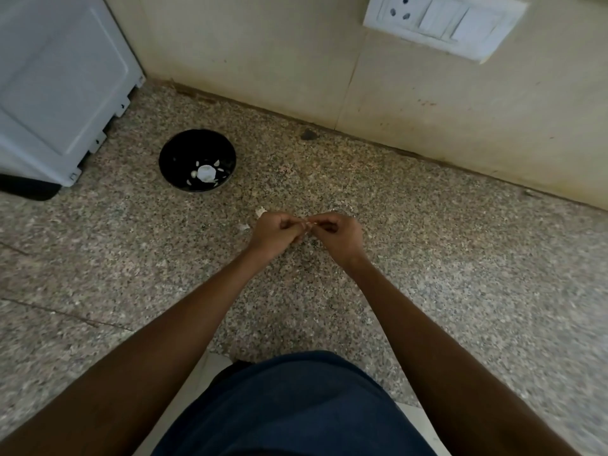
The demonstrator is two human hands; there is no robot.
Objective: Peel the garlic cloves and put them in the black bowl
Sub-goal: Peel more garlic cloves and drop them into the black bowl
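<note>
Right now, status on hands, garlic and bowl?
Both hands, left hand and right hand, pinching one garlic clove. Black bowl far left, holds peeled pieces. Path to it unobstructed.

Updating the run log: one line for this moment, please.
stage: peeling | left hand and right hand: pinching one garlic clove | black bowl: holds pale pieces | skins: on counter

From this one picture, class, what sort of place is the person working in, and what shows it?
Probably a home kitchen: a speckled stone counter against a tiled wall, a wall socket with switches, and a black bowl holding garlic while both hands peel a clove.
</note>
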